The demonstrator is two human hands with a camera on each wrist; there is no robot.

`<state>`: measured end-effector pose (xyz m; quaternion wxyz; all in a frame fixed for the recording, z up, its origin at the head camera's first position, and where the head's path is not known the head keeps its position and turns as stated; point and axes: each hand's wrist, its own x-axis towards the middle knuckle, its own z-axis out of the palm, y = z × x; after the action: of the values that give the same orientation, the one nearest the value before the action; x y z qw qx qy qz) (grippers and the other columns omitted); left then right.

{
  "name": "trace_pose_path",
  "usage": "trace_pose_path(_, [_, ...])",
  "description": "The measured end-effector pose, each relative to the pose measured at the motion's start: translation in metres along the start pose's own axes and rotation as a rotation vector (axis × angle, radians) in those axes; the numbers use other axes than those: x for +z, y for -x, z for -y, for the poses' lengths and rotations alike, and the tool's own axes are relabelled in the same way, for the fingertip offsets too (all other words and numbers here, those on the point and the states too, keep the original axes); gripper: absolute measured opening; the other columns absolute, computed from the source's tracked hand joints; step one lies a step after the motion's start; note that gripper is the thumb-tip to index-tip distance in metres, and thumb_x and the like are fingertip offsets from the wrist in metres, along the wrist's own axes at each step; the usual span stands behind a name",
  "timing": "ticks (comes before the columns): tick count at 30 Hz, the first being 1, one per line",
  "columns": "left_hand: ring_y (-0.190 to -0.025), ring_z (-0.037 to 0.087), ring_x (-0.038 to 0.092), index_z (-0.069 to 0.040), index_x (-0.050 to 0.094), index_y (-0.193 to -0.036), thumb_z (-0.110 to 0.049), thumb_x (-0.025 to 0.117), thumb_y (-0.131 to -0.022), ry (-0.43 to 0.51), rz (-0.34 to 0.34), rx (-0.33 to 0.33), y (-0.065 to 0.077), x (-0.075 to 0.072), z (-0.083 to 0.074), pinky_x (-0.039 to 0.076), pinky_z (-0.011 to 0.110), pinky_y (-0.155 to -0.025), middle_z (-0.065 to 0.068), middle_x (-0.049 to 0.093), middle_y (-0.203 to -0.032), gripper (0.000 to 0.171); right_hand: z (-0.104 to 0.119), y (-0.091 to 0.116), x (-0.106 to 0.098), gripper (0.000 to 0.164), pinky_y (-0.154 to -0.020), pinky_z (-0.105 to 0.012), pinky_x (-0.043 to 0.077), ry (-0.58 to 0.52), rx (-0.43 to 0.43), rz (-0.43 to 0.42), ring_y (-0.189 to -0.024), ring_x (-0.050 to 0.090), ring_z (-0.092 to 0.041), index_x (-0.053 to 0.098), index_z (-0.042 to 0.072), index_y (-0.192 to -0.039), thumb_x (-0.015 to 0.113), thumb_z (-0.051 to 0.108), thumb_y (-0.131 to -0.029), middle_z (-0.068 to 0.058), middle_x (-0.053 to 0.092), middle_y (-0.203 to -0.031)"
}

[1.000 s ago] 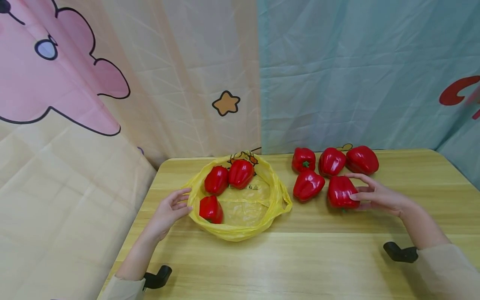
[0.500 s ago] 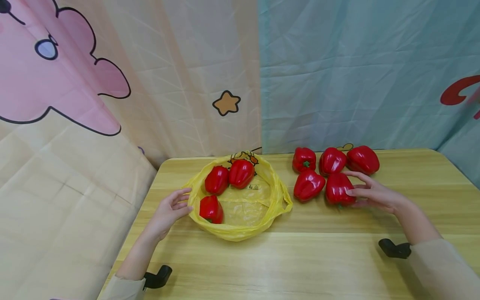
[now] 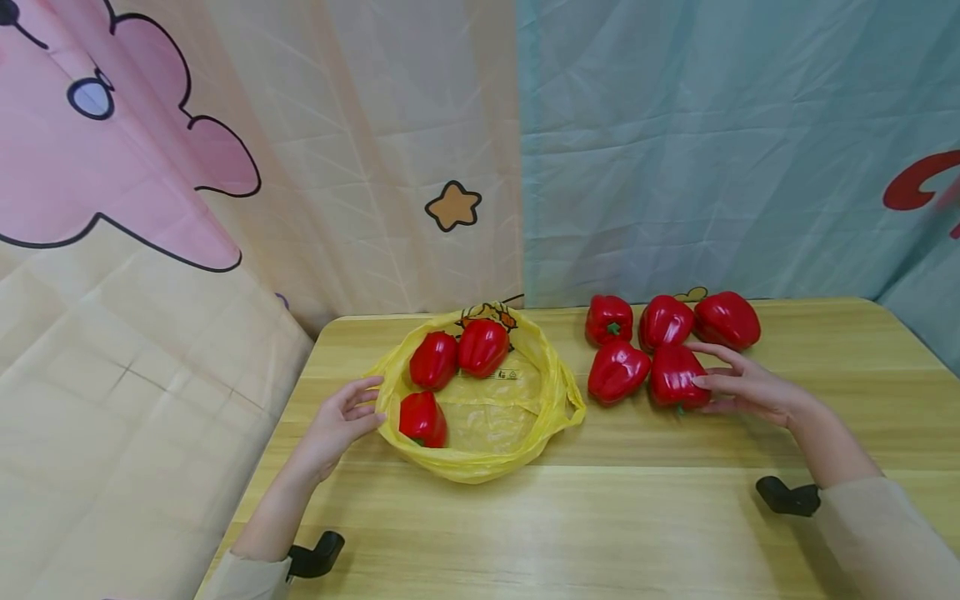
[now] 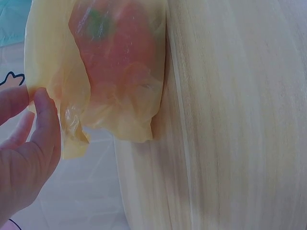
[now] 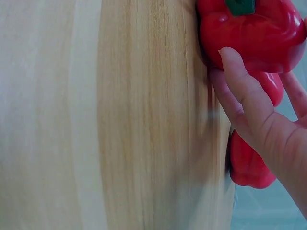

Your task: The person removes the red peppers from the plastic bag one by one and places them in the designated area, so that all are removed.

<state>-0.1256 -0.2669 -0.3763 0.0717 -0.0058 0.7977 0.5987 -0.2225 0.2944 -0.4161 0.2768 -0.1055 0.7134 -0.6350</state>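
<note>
A yellow plastic bag [image 3: 467, 468] stands wide-mouthed on the table, with three red bell peppers inside, one of them the near pepper [image 3: 422, 419]. At its left side my left hand [image 3: 347, 421] pinches the rim between thumb and fingers; in the left wrist view a pepper [image 4: 120, 43] shows through the thin plastic. My right hand [image 3: 753, 392] grips a red bell pepper [image 3: 675, 377] from its right side, thumb on the near face and fingers spread behind. That pepper's green stem [image 5: 241, 5] points toward me, and it sits low at the table.
Several more red bell peppers lie close by: a tilted one [image 3: 618, 372] just left of the held pepper, and a back row with a left pepper [image 3: 608, 320], a middle one [image 3: 665, 322] and a right one [image 3: 727, 321]. A curtain [image 3: 675, 167] hangs behind the wooden table [image 3: 570, 533].
My right hand has shifted the gripped pepper slightly left and back, closer to the neighbouring peppers, then barely moved in the last half second. The left hand and the bag have stayed in place.
</note>
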Motion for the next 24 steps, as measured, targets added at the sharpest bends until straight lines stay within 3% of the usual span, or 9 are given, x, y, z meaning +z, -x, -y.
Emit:
trace_pose_path(9, [-0.102, 0.021, 0.056, 0.001, 0.037, -0.138, 0.003, 0.06, -0.087, 0.002, -0.002, -0.003, 0.0, 0.0, 0.0, 0.05, 0.022, -0.08, 0.026, 0.044, -0.129, 0.056, -0.002, -0.001, -0.002, 0.048, -0.082, -0.045, 0.051, -0.011, -0.024, 0.004, -0.101, 0.056, -0.013, 0.037, 0.034, -0.133, 0.049, 0.008, -0.095, 0.003, 0.05, -0.115])
trace_pose_path(18, [-0.101, 0.02, 0.057, 0.002, 0.037, -0.138, 0.003, 0.06, -0.087, 0.005, -0.002, -0.002, 0.0, 0.0, 0.0, 0.05, 0.022, -0.08, 0.027, 0.044, -0.129, 0.056, 0.005, 0.002, -0.003, 0.054, -0.084, -0.049, 0.049, 0.033, -0.012, -0.045, -0.103, 0.052, -0.009, 0.028, 0.021, -0.142, 0.052, 0.01, -0.094, -0.007, 0.035, -0.127])
trace_pose_path(24, [-0.102, 0.022, 0.056, 0.001, 0.037, -0.138, 0.003, 0.06, -0.087, 0.002, -0.005, -0.001, 0.0, 0.0, 0.0, 0.05, 0.022, -0.081, 0.027, 0.044, -0.129, 0.055, 0.014, 0.005, -0.006, 0.044, -0.082, -0.047, 0.051, 0.049, -0.038, -0.072, -0.101, 0.055, -0.007, 0.037, 0.026, -0.133, 0.05, 0.008, -0.094, 0.005, 0.052, -0.114])
